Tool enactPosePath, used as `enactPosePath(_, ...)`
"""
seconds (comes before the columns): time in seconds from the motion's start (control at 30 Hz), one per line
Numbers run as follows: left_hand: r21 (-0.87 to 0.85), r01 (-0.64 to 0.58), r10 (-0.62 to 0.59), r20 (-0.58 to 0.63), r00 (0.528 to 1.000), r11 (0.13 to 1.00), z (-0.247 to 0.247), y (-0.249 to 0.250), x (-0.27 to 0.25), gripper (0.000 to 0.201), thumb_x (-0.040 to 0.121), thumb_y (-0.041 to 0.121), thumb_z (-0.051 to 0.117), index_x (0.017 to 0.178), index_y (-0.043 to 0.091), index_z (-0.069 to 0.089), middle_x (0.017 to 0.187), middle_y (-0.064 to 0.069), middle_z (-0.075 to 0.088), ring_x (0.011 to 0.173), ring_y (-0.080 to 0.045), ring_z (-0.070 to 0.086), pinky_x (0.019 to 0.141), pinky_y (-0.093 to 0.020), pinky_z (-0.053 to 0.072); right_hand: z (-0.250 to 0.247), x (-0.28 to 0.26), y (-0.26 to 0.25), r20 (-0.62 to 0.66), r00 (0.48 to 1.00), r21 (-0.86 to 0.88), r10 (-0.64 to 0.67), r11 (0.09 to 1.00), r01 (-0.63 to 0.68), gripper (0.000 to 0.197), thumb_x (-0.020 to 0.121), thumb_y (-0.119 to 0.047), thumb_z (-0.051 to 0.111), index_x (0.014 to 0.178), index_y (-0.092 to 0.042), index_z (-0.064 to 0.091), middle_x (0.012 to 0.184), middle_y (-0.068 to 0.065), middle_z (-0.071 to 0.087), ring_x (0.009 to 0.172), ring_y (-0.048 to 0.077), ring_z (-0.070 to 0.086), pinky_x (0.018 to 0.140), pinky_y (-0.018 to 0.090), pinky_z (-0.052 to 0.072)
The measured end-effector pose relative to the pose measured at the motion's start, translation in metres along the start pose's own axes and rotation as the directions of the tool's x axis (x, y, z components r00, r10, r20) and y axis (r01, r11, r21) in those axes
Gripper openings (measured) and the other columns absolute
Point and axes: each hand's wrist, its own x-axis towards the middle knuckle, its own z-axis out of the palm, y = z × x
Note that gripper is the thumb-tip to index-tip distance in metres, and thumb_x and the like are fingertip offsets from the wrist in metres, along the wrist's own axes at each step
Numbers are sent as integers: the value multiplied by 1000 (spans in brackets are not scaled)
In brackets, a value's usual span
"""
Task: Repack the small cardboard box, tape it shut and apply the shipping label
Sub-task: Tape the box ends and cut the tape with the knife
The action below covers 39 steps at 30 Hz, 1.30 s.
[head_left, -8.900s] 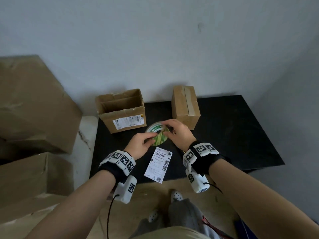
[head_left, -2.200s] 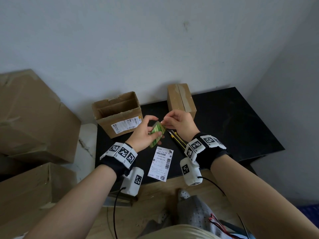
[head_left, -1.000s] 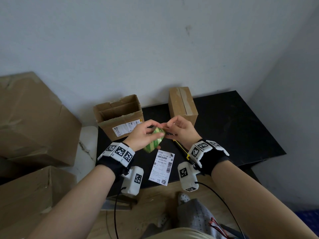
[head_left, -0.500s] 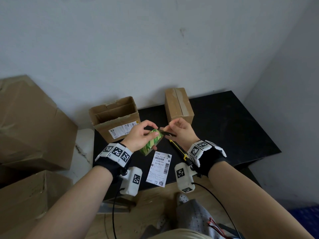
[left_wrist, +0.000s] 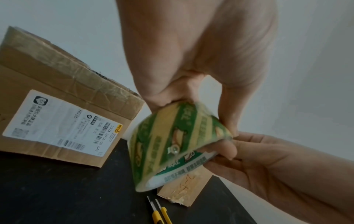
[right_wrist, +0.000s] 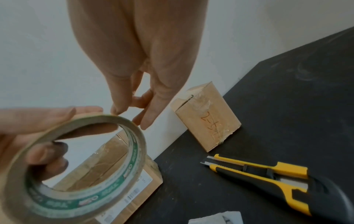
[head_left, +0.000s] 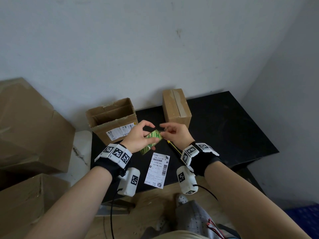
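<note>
My left hand [head_left: 138, 138] grips the green-printed tape roll [head_left: 151, 141] above the worktop [head_left: 224, 128]. My right hand [head_left: 174, 135] held something dark at the roll half a second ago; now its fingertips [right_wrist: 116, 111] only pinch at the rim, the two yellow utility knives [right_wrist: 268, 172] lying below. I judge I'm still hunting the tape's free end, so sealing hasn't begun. No loose tail shows anywhere. The small cardboard box [head_left: 177, 107] stands closed near the wall, the shipping label [head_left: 157, 169] flat near me; the open carton [head_left: 112, 120] hides its inside.
</note>
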Motion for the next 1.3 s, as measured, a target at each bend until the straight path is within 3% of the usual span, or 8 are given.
enactPosePath(0.07, -10, -16, 15, -12, 1000, 1000, 0, 0, 2, 35, 82, 11, 69, 106, 22, 45, 87, -11, 72, 70, -24, 72, 70, -40, 58, -1, -1, -1, 7, 1000, 27, -6, 1000, 6, 11, 86, -4, 63, 94, -9, 70, 79, 0, 66, 75, 11, 63, 79, 26, 55)
enactPosePath(0.2, 27, -9, 11, -66, 998, 1000, -2, 1, 9, 27, 83, 13, 68, 99, 17, 46, 78, -5, 70, 66, -19, 71, 59, -28, 57, -5, -4, -2, 54, 996, 135, 77, 987, -84, 14, 89, -2, 59, 80, -11, 65, 79, 2, 63, 76, 10, 62, 77, 21, 55)
enactPosePath(0.37, 76, -57, 58, -9, 998, 995, 2, 3, 19, 25, 83, 20, 69, 104, 20, 56, 90, -1, 69, 86, -15, 68, 71, -30, 57, -7, -5, 0, 17, 984, 381, 177, 909, -170, 13, 94, -4, 52, 82, -9, 54, 88, 3, 62, 84, 11, 64, 81, 25, 56)
enactPosePath(0.53, 110, -72, 59, 122, 991, 991, 0, 13, 23, 34, 82, 11, 69, 113, 20, 57, 104, 0, 66, 97, -10, 63, 71, -19, 53, -16, -7, 2, -15, 970, 554, 243, 810, -194, 8, 94, -2, 50, 95, 2, 57, 92, 17, 66, 79, 17, 67, 73, 25, 58)
enactPosePath(0.83, 325, 2, -18, 44, 999, 946, 0, 13, 35, 18, 87, 27, 64, 101, 21, 55, 88, -4, 69, 63, -15, 68, 50, -20, 52, -37, -6, 0, -17, 951, 531, 308, 809, -253, 9, 93, -2, 52, 89, -3, 60, 82, 13, 69, 86, 25, 70, 80, 34, 58)
enactPosePath(0.93, 299, -29, 9, 69, 998, 954, 0, 13, 40, 16, 83, 32, 67, 94, 22, 60, 89, -4, 70, 78, -15, 69, 59, -25, 54, -47, -3, -2, -15, 939, 533, 345, 797, -284, 11, 93, 0, 50, 87, -3, 60, 81, 12, 67, 85, 24, 68, 84, 38, 56)
enactPosePath(1.13, 205, -19, -29, 232, 972, 979, -5, 16, 53, 20, 87, 11, 61, 102, 24, 60, 103, -11, 67, 87, -18, 66, 67, -27, 53, -69, 3, 0, -67, 939, 415, 338, 865, -282, 11, 91, -9, 58, 97, -1, 63, 88, 12, 71, 85, 21, 70, 78, 31, 58)
enactPosePath(1.3, 288, -66, 2, 219, 976, 955, -4, 19, 62, 27, 86, 22, 65, 110, 29, 58, 112, -4, 64, 96, -16, 64, 82, -33, 54, -82, 11, 6, -95, 931, 336, 352, 892, -302, 13, 90, -13, 60, 95, -3, 66, 97, 9, 68, 93, 17, 67, 78, 33, 59)
